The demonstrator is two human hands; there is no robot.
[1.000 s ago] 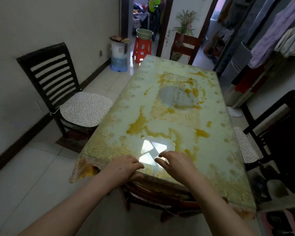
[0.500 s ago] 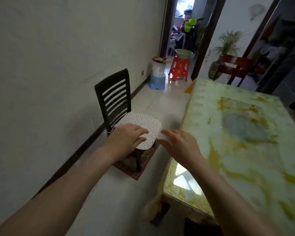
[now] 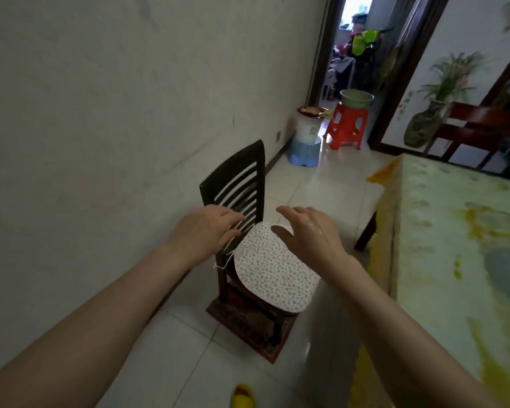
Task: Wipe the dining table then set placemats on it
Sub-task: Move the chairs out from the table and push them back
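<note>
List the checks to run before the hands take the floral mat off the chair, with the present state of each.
1. Both hands free: ok. The left hand and right hand are open and hold nothing.
2. Hands at the mat: ok, both are in front of its far edge; contact cannot be told.
3. Mat unobstructed: ok, nothing lies on it.
4. Mat loose from the chair: cannot tell. A white string hangs at its left edge by the chair back and may tie it on.
5. Table ready for mats: ok for space on the part in view; whether it is wiped cannot be told.
</note>
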